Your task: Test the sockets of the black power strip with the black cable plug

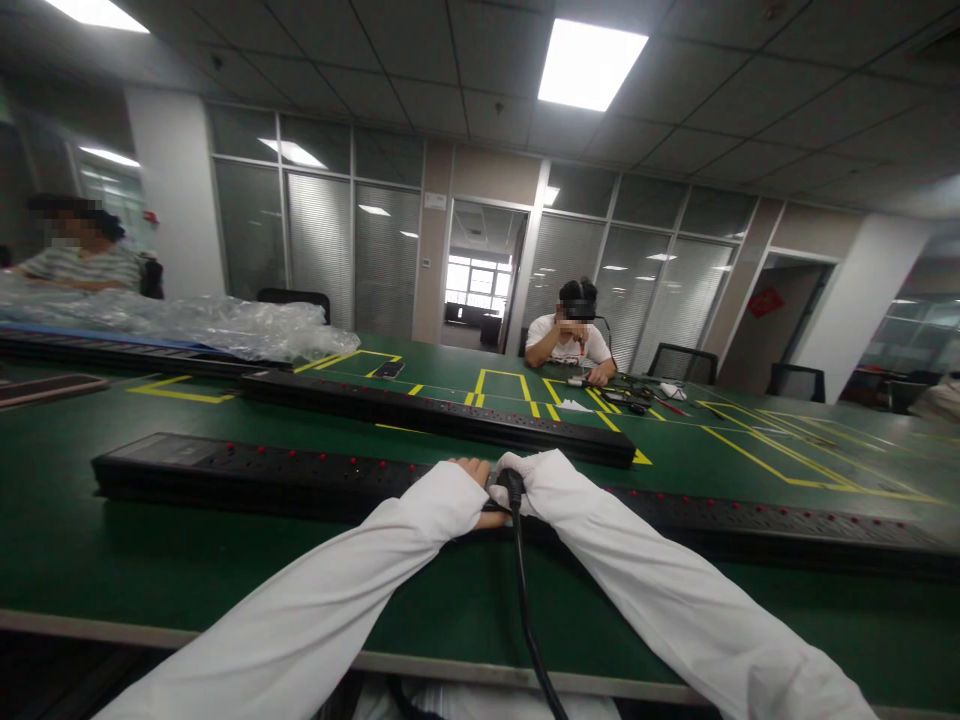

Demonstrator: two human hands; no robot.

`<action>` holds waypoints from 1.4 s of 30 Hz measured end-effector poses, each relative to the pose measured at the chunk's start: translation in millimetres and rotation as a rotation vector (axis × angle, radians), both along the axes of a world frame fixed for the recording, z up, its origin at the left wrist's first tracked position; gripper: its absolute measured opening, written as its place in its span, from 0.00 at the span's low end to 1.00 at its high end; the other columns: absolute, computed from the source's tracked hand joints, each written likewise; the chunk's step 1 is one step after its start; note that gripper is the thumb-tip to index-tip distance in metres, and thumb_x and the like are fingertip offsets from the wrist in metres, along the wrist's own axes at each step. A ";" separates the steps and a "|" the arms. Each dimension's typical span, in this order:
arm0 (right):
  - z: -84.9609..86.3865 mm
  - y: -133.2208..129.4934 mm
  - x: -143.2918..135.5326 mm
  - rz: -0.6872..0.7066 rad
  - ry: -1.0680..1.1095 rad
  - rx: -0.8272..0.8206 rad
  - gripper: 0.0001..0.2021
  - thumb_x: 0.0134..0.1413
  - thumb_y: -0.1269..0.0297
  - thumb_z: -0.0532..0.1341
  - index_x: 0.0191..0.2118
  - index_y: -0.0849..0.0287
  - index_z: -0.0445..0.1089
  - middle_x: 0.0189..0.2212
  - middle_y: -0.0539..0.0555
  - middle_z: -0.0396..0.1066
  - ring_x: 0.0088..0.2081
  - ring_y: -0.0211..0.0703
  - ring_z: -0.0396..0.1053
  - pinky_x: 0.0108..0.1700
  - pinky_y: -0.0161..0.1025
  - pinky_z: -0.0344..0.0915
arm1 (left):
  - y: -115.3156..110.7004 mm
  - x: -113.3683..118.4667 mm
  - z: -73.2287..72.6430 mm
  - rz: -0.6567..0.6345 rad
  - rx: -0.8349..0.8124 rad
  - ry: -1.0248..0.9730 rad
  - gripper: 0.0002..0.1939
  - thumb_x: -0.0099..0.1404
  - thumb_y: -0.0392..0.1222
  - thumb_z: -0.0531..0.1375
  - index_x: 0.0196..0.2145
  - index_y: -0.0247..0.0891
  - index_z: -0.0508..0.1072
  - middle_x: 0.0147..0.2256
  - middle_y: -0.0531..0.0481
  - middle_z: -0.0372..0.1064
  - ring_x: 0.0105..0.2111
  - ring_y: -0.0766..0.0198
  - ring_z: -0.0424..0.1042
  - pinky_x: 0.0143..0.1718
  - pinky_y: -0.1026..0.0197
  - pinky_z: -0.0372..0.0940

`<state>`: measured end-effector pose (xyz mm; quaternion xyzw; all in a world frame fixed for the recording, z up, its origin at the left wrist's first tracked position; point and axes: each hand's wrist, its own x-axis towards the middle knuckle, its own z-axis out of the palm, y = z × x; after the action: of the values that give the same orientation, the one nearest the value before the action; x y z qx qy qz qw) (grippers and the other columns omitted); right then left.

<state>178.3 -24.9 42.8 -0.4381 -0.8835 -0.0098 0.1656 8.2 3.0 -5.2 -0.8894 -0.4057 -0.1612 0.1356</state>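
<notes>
- At the clock's centre, over the green tabletop, a black plug is gripped in the fingers of the right hand, at the near power strip.
- Toward nine o'clock, just beside the plug, the left hand is laid on that strip; whether its fingers are closed cannot be told.
- Toward six o'clock, the power cord is draped.
- At eleven o'clock, a second power strip is placed.

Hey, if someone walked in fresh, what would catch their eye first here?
Probably the long black socket strip dotted with red, stretching across the near side of the green table. At its middle, the white-sleeved person's left hand and gloved right hand meet by a black plug. Crumpled clear plastic heaps at far left.
</notes>
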 end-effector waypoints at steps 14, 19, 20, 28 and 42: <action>1.1 0.4 0.5 0.000 0.016 -0.042 0.17 0.45 0.49 0.51 0.37 0.55 0.63 0.22 0.47 0.63 0.21 0.28 0.58 0.25 0.25 0.51 | 0.6 1.2 0.7 0.008 -0.042 0.005 0.32 0.47 0.68 0.48 0.36 0.35 0.62 0.32 0.43 0.65 0.33 0.53 0.65 0.34 0.55 0.58; 0.9 -0.2 0.7 -0.028 0.027 -0.063 0.18 0.44 0.48 0.52 0.36 0.55 0.63 0.22 0.47 0.64 0.21 0.28 0.58 0.25 0.24 0.51 | -2.0 0.5 2.6 -0.004 -0.015 -0.005 0.32 0.48 0.67 0.47 0.36 0.35 0.62 0.32 0.43 0.65 0.33 0.53 0.65 0.35 0.56 0.58; 0.4 0.4 0.7 -0.032 0.036 -0.067 0.18 0.44 0.48 0.52 0.36 0.55 0.63 0.22 0.47 0.64 0.21 0.27 0.57 0.25 0.24 0.52 | -4.6 -0.1 4.0 -0.006 0.001 -0.012 0.32 0.49 0.67 0.46 0.36 0.35 0.62 0.32 0.43 0.65 0.34 0.54 0.65 0.35 0.56 0.58; -1.5 3.0 -0.4 -0.070 0.006 -0.056 0.19 0.43 0.47 0.52 0.36 0.55 0.62 0.21 0.46 0.64 0.20 0.27 0.57 0.24 0.25 0.51 | -10.1 -1.3 7.3 0.001 0.011 -0.014 0.31 0.49 0.67 0.46 0.36 0.35 0.62 0.31 0.44 0.65 0.33 0.54 0.65 0.34 0.56 0.58; -0.1 2.1 -1.2 -0.077 0.025 -0.076 0.19 0.43 0.47 0.52 0.36 0.55 0.62 0.22 0.46 0.64 0.20 0.27 0.57 0.25 0.25 0.52 | -8.6 -0.1 8.4 -0.003 -0.018 -0.018 0.32 0.49 0.67 0.46 0.36 0.35 0.62 0.32 0.43 0.65 0.34 0.53 0.65 0.34 0.55 0.58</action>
<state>177.1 -22.8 42.8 -0.4777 -0.8637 0.0229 0.1594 8.1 -5.6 3.3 -0.8897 -0.4070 -0.1656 0.1237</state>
